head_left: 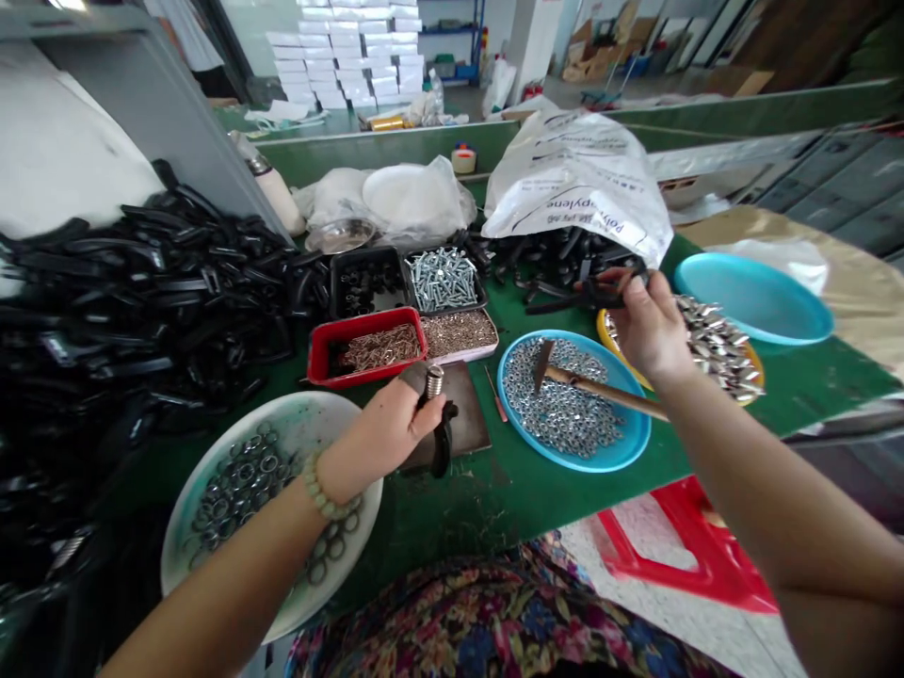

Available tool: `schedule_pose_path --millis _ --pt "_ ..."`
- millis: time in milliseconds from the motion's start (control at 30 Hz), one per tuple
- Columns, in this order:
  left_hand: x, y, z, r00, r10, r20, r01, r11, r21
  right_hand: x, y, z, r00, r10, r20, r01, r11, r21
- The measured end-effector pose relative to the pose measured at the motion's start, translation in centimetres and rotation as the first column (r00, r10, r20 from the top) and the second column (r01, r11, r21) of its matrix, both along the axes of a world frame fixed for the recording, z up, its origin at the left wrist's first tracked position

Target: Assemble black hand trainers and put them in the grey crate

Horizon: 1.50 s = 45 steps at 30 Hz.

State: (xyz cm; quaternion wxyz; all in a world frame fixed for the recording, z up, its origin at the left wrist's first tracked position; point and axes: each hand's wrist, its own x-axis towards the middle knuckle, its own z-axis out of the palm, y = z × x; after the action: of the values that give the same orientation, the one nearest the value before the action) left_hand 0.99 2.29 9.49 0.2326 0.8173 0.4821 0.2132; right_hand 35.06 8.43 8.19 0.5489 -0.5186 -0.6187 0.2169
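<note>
My left hand [395, 424] is shut on a black plastic handle [443, 438], with a silver bolt [434, 381] standing up at its top. Below that hand lies a dark metal plate [459, 405]. A wooden-handled hammer [600, 389] rests in a blue plate of steel nuts [565, 452]. My right hand [650, 325] grips another black handle [607, 292] above a yellow plate [621, 353] heaped with silver metal pieces [717, 348]. A white plate of steel rings [240, 490] lies beside my left forearm.
A large heap of black handles [134, 301] fills the left side. Trays of bolts [443, 280], brass-coloured screws [378, 341] and small parts stand along the green bench [523, 499]. Behind them are a white woven sack [579, 179], a turquoise plate [752, 297] and a red stool [685, 556].
</note>
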Motion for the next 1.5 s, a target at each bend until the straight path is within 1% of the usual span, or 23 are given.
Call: schedule_pose_path --millis 67,100,200,300,367,500,633,700,800,900,967,1000,1067,1133,1167,1200,1233,1267,1300,1333,1367,1433,1500 --pt "0.2 -0.4 -0.8 0.995 0.040 0.086 -0.031 0.994 -0.105 -5.0 -2.6 0.6 0.948 0.154 -0.278 -0.160 0.987 0.001" --pt "0.3 -0.7 -1.1 0.991 0.062 0.115 -0.045 0.989 -0.144 -7.4 -3.9 0.7 0.916 0.200 -0.347 -0.242 0.967 -0.081" --pt "0.3 -1.3 -1.5 0.980 0.070 0.187 -0.029 0.977 -0.212 -12.9 -7.0 0.3 0.836 0.284 -0.470 -0.454 0.838 -0.303" --pt "0.2 -1.8 -1.1 0.972 0.026 0.232 0.026 0.975 -0.219 -15.6 -7.8 -0.1 0.812 0.293 -0.505 -0.531 0.731 -0.429" --pt "-0.1 -1.9 -0.9 0.981 0.016 0.194 0.026 0.977 -0.213 -16.2 -7.7 -0.1 0.831 0.297 -0.471 -0.522 0.710 -0.472" --pt "-0.7 -1.9 -0.8 1.000 -0.010 0.020 0.013 0.987 -0.160 -16.1 -7.4 0.4 0.864 0.418 -0.280 -0.503 0.704 -0.502" --pt "-0.9 -1.7 -0.8 0.994 -0.074 -0.075 0.062 0.987 -0.145 -16.3 -7.2 1.0 0.844 0.525 -0.110 -0.492 0.677 -0.547" --pt "-0.6 -1.8 -0.8 0.996 -0.072 -0.062 0.061 0.986 -0.158 -16.8 -7.2 1.2 0.867 0.487 -0.109 -0.466 0.712 -0.526" --pt "0.3 -2.1 -1.0 1.000 0.007 -0.017 -0.010 0.987 -0.161 -18.0 -7.6 1.2 0.903 0.400 -0.155 -0.424 0.779 -0.461" --pt "0.9 -2.5 -1.4 0.996 0.086 -0.002 -0.086 0.985 -0.153 -18.9 -8.3 0.4 0.919 0.327 -0.218 -0.390 0.829 -0.402" --pt "0.7 -2.7 -1.3 0.995 0.100 -0.002 -0.100 0.982 -0.159 -18.9 -8.4 -0.6 0.917 0.290 -0.275 -0.379 0.848 -0.370" --pt "0.3 -2.7 -1.1 0.995 0.098 0.002 -0.096 0.982 -0.165 -18.8 -8.1 -1.2 0.904 0.303 -0.301 -0.403 0.838 -0.369" --pt "-0.9 -2.5 -0.5 0.997 0.073 0.031 -0.066 0.983 -0.174 -18.2 -6.2 -2.3 0.860 0.406 -0.309 -0.502 0.778 -0.377" --pt "-2.0 -2.2 -0.1 0.995 0.059 0.084 -0.048 0.991 -0.121 -17.9 -3.0 -3.0 0.831 0.534 -0.158 -0.550 0.746 -0.375" --pt "-2.3 -2.1 -0.1 0.994 0.062 0.095 -0.056 0.996 -0.065 -18.0 -1.0 -3.3 0.827 0.562 0.006 -0.523 0.773 -0.360" --pt "-2.3 -2.1 -0.4 0.995 0.063 0.079 -0.063 0.998 0.000 -18.4 1.0 -3.3 0.800 0.552 0.235 -0.466 0.819 -0.335" --pt "-2.0 -2.2 -0.9 0.998 0.051 0.026 -0.053 0.997 0.063 -19.0 2.9 -3.4 0.716 0.505 0.482 -0.405 0.863 -0.302" --pt "-1.5 -2.4 -1.6 0.998 0.022 -0.063 -0.015 0.994 0.110 -19.8 4.5 -3.3 0.574 0.450 0.684 -0.375 0.887 -0.270" --pt "-0.8 -2.6 -2.4 0.984 -0.022 -0.175 0.045 0.991 0.129 -20.8 5.9 -3.3 0.420 0.393 0.818 -0.361 0.899 -0.247" --pt "-0.1 -2.8 -3.2 0.955 -0.076 -0.286 0.114 0.986 0.121 -21.7 7.0 -3.3 0.290 0.352 0.890 -0.362 0.901 -0.239" --pt "0.5 -3.0 -4.0 0.918 -0.125 -0.376 0.172 0.980 0.095 -22.6 7.7 -3.3 0.203 0.334 0.921 -0.372 0.896 -0.243" --pt "0.9 -2.7 -4.9 0.874 -0.192 -0.446 0.235 0.971 0.043 -23.8 8.5 -3.5 0.139 0.336 0.932 -0.389 0.884 -0.260" --pt "0.2 -0.8 -4.8 0.893 -0.167 -0.418 0.197 0.980 0.030 -24.2 8.7 -3.7 0.119 0.347 0.930 -0.401 0.874 -0.275"
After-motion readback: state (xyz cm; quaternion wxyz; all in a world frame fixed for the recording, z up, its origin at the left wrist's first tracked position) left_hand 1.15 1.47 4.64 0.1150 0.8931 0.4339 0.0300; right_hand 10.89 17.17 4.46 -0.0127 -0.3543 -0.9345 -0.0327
